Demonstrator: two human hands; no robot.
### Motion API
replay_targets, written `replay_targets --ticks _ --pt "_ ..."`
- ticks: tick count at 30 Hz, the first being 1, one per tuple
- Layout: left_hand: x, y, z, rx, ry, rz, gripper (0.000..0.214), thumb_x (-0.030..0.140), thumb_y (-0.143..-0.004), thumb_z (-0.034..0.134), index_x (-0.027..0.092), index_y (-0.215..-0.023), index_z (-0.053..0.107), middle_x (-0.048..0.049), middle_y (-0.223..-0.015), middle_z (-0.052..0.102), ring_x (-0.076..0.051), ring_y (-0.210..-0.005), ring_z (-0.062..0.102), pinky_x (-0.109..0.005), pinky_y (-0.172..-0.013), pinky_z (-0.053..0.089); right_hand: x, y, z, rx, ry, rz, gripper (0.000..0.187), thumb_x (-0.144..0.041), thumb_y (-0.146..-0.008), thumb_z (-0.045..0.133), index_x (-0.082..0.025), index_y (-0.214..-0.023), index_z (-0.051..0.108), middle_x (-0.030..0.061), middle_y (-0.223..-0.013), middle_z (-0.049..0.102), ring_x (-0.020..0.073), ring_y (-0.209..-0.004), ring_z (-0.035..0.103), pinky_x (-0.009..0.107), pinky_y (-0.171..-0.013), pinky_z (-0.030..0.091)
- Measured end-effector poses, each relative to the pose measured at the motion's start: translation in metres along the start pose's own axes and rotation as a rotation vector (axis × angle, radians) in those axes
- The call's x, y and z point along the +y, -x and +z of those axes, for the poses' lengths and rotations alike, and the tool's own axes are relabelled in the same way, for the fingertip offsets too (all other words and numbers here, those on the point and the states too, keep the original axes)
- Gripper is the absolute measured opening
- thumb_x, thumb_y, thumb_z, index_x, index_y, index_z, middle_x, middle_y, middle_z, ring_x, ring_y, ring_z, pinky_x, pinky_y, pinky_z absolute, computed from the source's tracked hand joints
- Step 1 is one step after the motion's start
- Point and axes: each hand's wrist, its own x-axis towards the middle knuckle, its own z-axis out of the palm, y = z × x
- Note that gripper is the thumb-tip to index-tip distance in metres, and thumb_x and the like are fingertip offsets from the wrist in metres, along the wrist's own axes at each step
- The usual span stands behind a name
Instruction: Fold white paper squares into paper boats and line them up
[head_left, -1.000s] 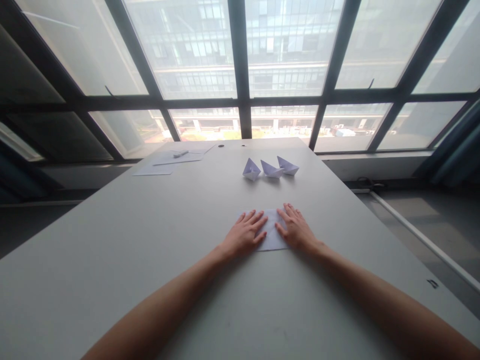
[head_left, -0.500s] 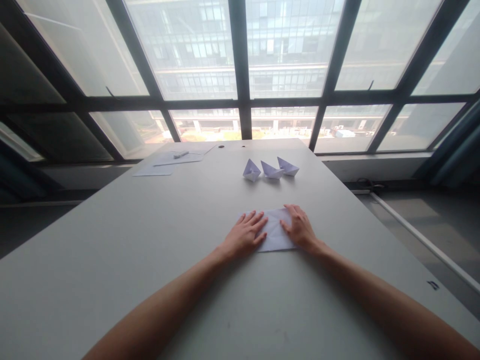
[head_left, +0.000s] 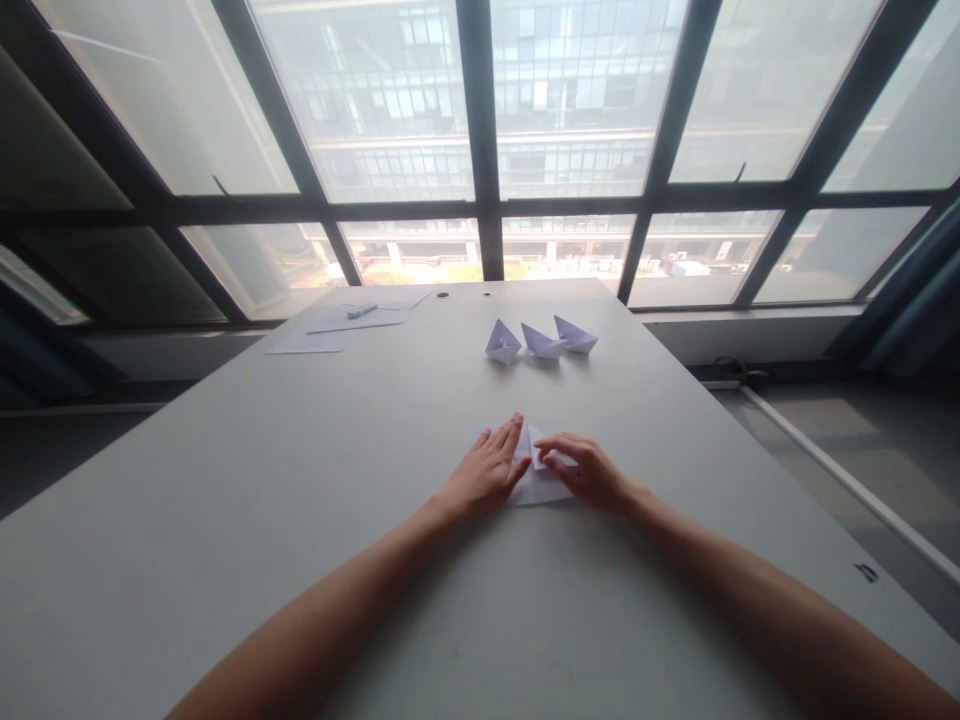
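Note:
A white sheet of paper [head_left: 538, 490] lies on the table beneath both hands, its top right corner turned in to the middle as a flap. My left hand [head_left: 486, 470] rests flat on the left part of the paper, fingers stretched out. On the flap, my right hand [head_left: 592, 474] has its fingers bent, with thumb and forefinger at the folded edge near the centre. Parts of the sheet are hidden under the hands. Beyond it stand three folded paper boats: a left one [head_left: 503, 343], a middle one [head_left: 544, 343] and a right one [head_left: 576, 335].
The white table [head_left: 337, 440] runs to a wall of windows. At its far left lie several paper sheets [head_left: 307, 343] with a small white object [head_left: 361, 311] on top. A dark mark [head_left: 867, 572] is near the right edge. A white pipe [head_left: 847, 475] crosses the floor.
My right hand has moved left, bringing the paper's top right corner inward. My left hand's fingers have drawn closer together, still flat on the sheet. The boats have stayed put.

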Motion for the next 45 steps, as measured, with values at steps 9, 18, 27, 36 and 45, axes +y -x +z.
replay_targets --ticks 9,18,27,36,45 --pt "0.003 0.002 -0.005 0.003 -0.055 0.051 0.05 0.046 -0.103 0.029 0.029 -0.15 0.038 -0.0025 -0.157 0.036 -0.027 -0.145 0.03 -0.049 -0.117 0.026 0.012 0.0 0.003 0.018 0.156 0.034 0.018 -0.016 -0.094 0.054 -0.02 -0.1 0.071 0.0061 -0.096 0.072 0.0195 -0.091 0.063 0.033 -0.085 0.049" --pt "0.014 0.006 -0.01 -0.004 -0.008 0.068 0.061 0.048 -0.098 0.042 0.017 -0.15 0.036 -0.0113 -0.158 0.032 -0.024 -0.148 0.024 -0.042 -0.121 0.018 -0.005 0.0 -0.002 -0.141 0.486 0.101 0.026 -0.01 -0.095 0.048 -0.02 -0.094 0.072 0.0071 -0.1 0.072 0.0208 -0.092 0.059 0.034 -0.088 0.046" --pt "0.008 0.004 0.0 -0.017 -0.043 -0.059 0.059 0.047 -0.102 0.028 0.02 -0.154 0.03 -0.0064 -0.161 0.026 -0.03 -0.149 0.018 -0.052 -0.12 0.017 -0.015 0.01 0.022 -0.315 0.491 0.206 0.068 -0.056 -0.101 0.03 -0.01 -0.151 0.034 0.0175 -0.156 0.032 0.0277 -0.147 0.026 0.053 -0.12 0.015" --pt "0.005 0.002 0.002 0.02 -0.083 -0.191 0.057 0.045 -0.1 0.034 0.02 -0.151 0.036 -0.0109 -0.16 0.027 -0.032 -0.149 0.018 -0.051 -0.119 0.018 -0.001 0.011 0.021 -0.181 0.587 0.487 0.08 -0.063 -0.098 0.021 -0.005 -0.15 0.034 0.0224 -0.156 0.029 0.0312 -0.148 0.021 0.057 -0.119 0.008" --pt "0.003 0.002 0.004 0.053 -0.054 -0.186 0.059 0.054 -0.098 0.036 0.027 -0.151 0.037 -0.0094 -0.161 0.026 -0.035 -0.149 0.016 -0.051 -0.118 0.02 -0.003 0.009 0.017 -0.064 0.589 0.412 0.073 -0.057 -0.1 0.028 -0.004 -0.149 0.035 0.0214 -0.156 0.03 0.0298 -0.148 0.021 0.055 -0.12 0.009"
